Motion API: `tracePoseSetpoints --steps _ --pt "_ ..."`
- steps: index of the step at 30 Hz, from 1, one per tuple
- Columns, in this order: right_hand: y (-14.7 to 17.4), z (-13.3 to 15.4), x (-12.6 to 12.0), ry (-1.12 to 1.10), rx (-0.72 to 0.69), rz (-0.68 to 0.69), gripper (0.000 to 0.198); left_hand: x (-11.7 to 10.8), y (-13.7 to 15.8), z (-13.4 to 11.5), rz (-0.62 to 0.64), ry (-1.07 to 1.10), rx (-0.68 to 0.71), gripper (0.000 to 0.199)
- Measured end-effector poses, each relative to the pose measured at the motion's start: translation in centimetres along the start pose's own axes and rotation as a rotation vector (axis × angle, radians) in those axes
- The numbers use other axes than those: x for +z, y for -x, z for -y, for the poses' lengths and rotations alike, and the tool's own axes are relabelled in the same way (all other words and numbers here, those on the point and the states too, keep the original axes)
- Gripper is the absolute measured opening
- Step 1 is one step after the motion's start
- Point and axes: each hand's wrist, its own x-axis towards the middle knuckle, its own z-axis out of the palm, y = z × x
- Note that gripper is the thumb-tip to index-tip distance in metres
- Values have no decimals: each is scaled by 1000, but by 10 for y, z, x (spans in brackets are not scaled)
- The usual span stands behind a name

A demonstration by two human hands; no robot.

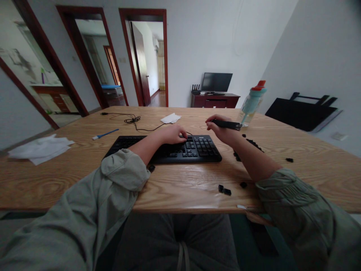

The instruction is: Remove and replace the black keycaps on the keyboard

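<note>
Keyboard [208, 150] lies on the table [183, 184], at twelve o'clock from the person. The left hand [173, 134] rests on its upper keys, fingers curled, thumb near the fingertips; whether they pinch anything I cannot tell. The right hand [222, 135], closed round a black tool [228, 124], hangs toward two o'clock of the keyboard. Loose keys look most at risk: a dropped right forearm could scatter the pile [254, 144] at three o'clock, a sleeve could sweep the pair [227, 192] at five off the near edge, and the left cuff could drag the key [151, 168] at seven. Swinging the tool outward might tip the bottle [249, 107] beyond it. A pale mark [201, 137] at the keyboard's one o'clock is too small to read; no other lettering is legible.
</note>
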Motion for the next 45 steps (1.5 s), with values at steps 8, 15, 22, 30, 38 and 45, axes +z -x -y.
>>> tracePoseSetpoints --steps 8,15,22,30,38,45 --pt "-1 -1 -1 -19 24 0 13 -1 -3 2 -255 760 -218 21" --pt "-2 1 -2 -62 61 -5 11 -8 0 -7 -165 1275 -285 25" --pt "-2 3 -3 -43 67 -5 9 -5 -4 -10 -218 1093 -311 11" --pt "-1 2 -1 -51 40 -2 10 10 -15 -10 -136 436 -212 13" --pt "0 3 -2 2 22 -5 10 10 -13 -14 -61 204 -113 22" --pt "0 0 -2 -17 5 9 9 9 -9 -18 -51 83 -70 20"
